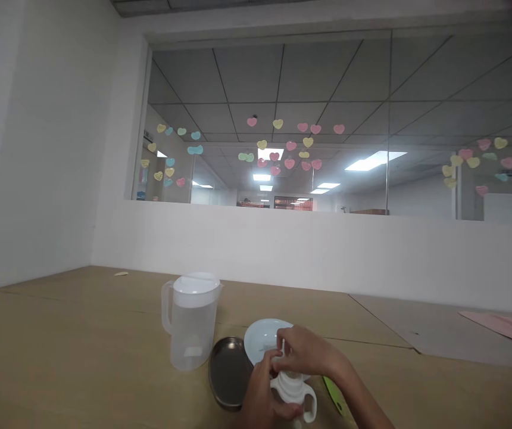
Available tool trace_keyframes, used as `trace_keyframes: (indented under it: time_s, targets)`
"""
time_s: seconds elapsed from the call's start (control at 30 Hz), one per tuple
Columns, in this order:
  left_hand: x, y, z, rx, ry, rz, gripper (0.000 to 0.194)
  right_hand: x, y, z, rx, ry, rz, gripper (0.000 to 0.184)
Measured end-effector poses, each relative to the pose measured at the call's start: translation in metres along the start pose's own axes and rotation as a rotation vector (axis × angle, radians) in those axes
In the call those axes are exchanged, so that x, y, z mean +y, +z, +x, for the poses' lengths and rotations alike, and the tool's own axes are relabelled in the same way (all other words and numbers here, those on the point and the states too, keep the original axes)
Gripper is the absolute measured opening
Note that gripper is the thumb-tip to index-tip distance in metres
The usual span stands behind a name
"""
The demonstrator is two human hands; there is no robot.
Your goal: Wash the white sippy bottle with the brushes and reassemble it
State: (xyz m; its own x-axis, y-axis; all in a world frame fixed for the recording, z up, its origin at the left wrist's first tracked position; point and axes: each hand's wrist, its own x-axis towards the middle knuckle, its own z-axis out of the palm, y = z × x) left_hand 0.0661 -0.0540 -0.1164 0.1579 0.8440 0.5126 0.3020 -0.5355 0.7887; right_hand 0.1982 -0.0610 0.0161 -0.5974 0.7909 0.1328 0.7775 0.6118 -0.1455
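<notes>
A white baby bottle with loop handles [292, 387] is between my hands at the bottom centre. My left hand [259, 393] is closed around its side, with the thumb up near the top. From above, my right hand [305, 350] pinches at the bottle's top, where a clear part shows partly. The fingers hide much of that part. Just behind my hands lies a pale blue-white plate [258, 336], partly covered by them. An oval metal tray [230, 372] sits to the left of my left hand.
A clear plastic pitcher [193, 325] with a white lid stands left of the metal tray. Under my right forearm a flat green piece [334, 394] shows. Pink sheet [508, 326] lies far right on the brown-covered table [81, 351]. A wall with a window rises behind.
</notes>
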Motion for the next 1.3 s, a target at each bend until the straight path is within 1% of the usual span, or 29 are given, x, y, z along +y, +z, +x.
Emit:
trace_keyframes:
  time_s: [0.07,0.1,0.17,0.23,0.3,0.37,0.43,0.5,0.57,0.67,0.73,0.8,0.87,0.9,0.97,1.03,1.1,1.2,1.23,1.3]
  targets:
    - [-0.004,0.001,0.0,0.018,0.021,0.049,0.071,0.0,0.0,0.002,0.081,0.089,-0.117,0.024]
    - [-0.006,0.002,-0.001,0.023,0.02,0.065,0.073,-0.001,-0.001,0.002,0.091,0.093,-0.145,0.021]
    - [-0.007,0.002,-0.001,0.029,0.001,0.075,0.079,0.0,-0.002,0.001,0.061,0.015,-0.11,0.012]
    - [-0.004,0.002,-0.002,0.03,-0.02,0.101,0.08,0.004,-0.006,-0.002,0.024,-0.097,-0.003,0.019]
    - [0.002,0.001,-0.003,0.04,-0.012,0.153,0.076,0.01,-0.013,-0.007,0.004,-0.213,0.132,0.029]
    - [0.01,-0.001,-0.004,0.044,0.035,0.197,0.069,0.017,-0.021,-0.012,0.025,-0.318,0.267,0.034]
    - [0.019,-0.002,-0.006,0.038,0.073,0.233,0.063,0.023,-0.03,-0.017,0.1,-0.339,0.366,0.034]
    - [0.025,-0.003,-0.008,0.047,0.078,0.262,0.064,0.027,-0.037,-0.019,0.204,-0.302,0.441,0.029]
    - [0.029,-0.004,-0.009,0.047,0.076,0.273,0.068,0.03,-0.042,-0.02,0.321,-0.243,0.506,0.023]
    - [0.03,-0.006,-0.009,0.011,0.115,0.259,0.077,0.037,-0.044,-0.016,0.499,-0.143,0.596,0.019]
    - [0.027,-0.008,-0.007,0.018,0.163,0.238,0.078,0.045,-0.043,-0.011,0.615,-0.085,0.651,0.02]
    - [0.024,-0.011,-0.005,0.061,0.199,0.236,0.069,0.054,-0.039,-0.004,0.724,-0.03,0.697,0.021]
    - [0.022,-0.014,-0.002,0.115,0.216,0.273,0.053,0.064,-0.033,0.005,0.79,0.019,0.717,0.021]
    - [0.021,-0.016,0.0,0.134,0.221,0.305,0.046,0.068,-0.029,0.01,0.796,0.043,0.711,0.021]
    - [0.02,-0.019,0.003,0.157,0.227,0.371,0.035,0.076,-0.021,0.019,0.767,0.093,0.669,0.02]
    - [0.019,-0.02,0.005,0.16,0.218,0.421,0.031,0.081,-0.013,0.027,0.721,0.143,0.595,0.017]
    - [0.018,-0.02,0.007,0.14,0.199,0.452,0.031,0.083,-0.006,0.032,0.674,0.189,0.487,0.015]
    - [0.016,-0.019,0.008,0.068,0.189,0.475,0.034,0.081,0.005,0.036,0.561,0.218,0.33,0.013]
    - [0.015,-0.018,0.007,0.051,0.19,0.48,0.035,0.079,0.009,0.038,0.509,0.215,0.314,0.012]
    - [0.013,-0.018,0.007,0.035,0.192,0.491,0.036,0.076,0.016,0.04,0.402,0.203,0.371,0.009]
